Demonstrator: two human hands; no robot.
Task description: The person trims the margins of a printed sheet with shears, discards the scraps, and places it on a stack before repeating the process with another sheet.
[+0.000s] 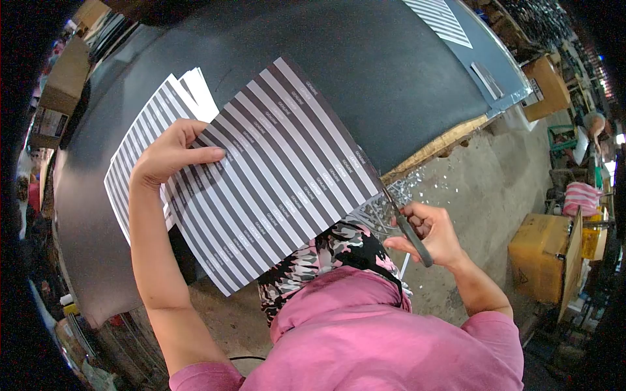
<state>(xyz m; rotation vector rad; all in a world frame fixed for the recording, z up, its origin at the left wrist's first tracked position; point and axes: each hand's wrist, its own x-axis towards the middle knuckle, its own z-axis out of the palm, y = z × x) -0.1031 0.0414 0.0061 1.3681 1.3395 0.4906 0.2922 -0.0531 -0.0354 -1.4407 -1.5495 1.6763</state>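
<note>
A large black-and-white striped sheet (280,169) with small printed words spans the middle of the view. My left hand (179,153) pinches its upper left edge, thumb on top and fingers underneath. Dark-handled scissors (414,234) are in my right hand (432,234), their blades at the sheet's right corner. Whether the blades are open is too small to tell. Behind my left hand, a stack of similar striped sheets (140,143) lies on the dark table (261,39), with white sheet edges showing at its top.
Another striped sheet (443,21) lies at the table's far right. Paper scraps (385,208) are scattered below the table's worn wooden edge (437,150). Cardboard boxes (538,251) stand on the floor at the right; more boxes (65,72) are at the upper left.
</note>
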